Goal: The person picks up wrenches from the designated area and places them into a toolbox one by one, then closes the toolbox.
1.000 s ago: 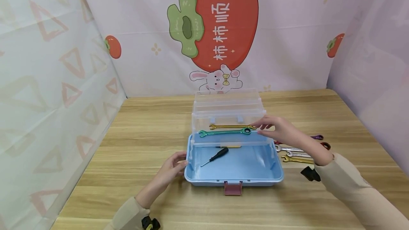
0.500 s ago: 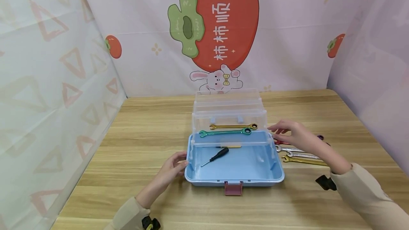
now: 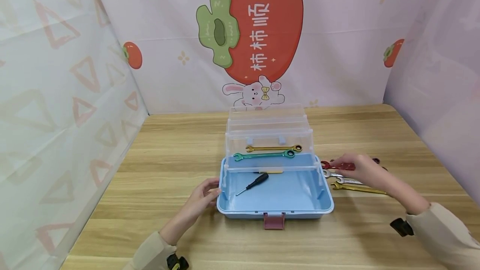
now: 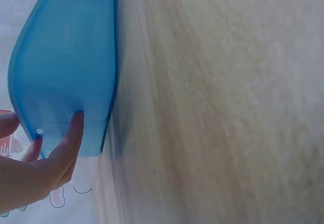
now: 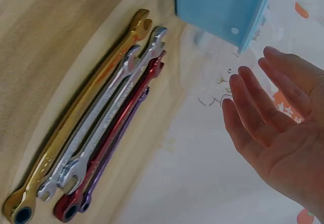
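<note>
My left hand (image 3: 203,197) holds the left end of a light blue toolbox (image 3: 275,211), thumb at the rim and fingers against the outer wall (image 4: 61,82). My right hand (image 3: 361,169) is over the combination wrenches to the right of the box. In the head view its fingertips overlap a red wrench (image 3: 326,164); in the right wrist view the fingers are spread and relaxed, with nothing in them. Beside the red wrench lie silver wrenches (image 5: 91,128), a gold wrench (image 5: 76,102) and a purple wrench (image 5: 119,133).
A clear tray (image 3: 270,168) above the box's back holds a green wrench (image 3: 262,156) and a gold-coloured wrench (image 3: 273,148). On the box floor lies a black-handled screwdriver (image 3: 258,179). A pink latch (image 3: 273,221) hangs at the front. Printed cloth (image 3: 337,70) stands behind the table.
My right hand has moved from the tray's right end, right and down, to the wrenches on the table. It has let go of the gold-coloured wrench in the tray. The left hand stays put.
</note>
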Motion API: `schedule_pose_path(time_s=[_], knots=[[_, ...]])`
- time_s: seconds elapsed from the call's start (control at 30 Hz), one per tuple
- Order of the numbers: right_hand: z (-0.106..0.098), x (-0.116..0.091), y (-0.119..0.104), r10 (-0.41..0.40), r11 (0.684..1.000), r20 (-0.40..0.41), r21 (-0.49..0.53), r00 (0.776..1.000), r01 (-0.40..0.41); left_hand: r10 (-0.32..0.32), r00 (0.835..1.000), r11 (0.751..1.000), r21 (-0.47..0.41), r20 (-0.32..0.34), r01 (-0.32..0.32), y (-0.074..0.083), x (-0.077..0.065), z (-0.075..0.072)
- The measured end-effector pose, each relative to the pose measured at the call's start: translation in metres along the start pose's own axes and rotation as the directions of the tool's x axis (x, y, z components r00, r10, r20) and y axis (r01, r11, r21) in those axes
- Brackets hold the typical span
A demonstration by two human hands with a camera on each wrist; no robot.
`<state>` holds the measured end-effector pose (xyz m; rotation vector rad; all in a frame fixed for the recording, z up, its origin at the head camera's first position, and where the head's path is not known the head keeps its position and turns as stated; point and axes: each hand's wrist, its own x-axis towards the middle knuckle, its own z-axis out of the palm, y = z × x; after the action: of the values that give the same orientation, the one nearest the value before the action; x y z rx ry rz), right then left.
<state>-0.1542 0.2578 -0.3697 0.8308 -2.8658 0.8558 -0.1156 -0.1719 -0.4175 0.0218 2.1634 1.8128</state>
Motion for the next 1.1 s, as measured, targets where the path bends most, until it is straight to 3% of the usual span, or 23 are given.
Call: schedule_pose_path(time_s=[0.17,0.5,1.1], knots=[[0.002,-0.009,0.007,0.082,0.997,0.089,-0.021,0.993,-0.08,0.002,1.0,1.0,-0.006,-0.001,-0.002,0.0,0.001,0.0],[0.011,-0.021,0.022,0.068,0.997,0.144,-0.052,0.987,-0.061,0.008,1.0,1.0,0.001,-0.004,-0.008,-0.001,0.001,0.0],[0.021,-0.027,0.033,0.165,0.986,0.256,-0.075,0.953,-0.15,0.01,1.0,1.0,-0.005,0.002,-0.01,-0.001,0.001,0.0]])
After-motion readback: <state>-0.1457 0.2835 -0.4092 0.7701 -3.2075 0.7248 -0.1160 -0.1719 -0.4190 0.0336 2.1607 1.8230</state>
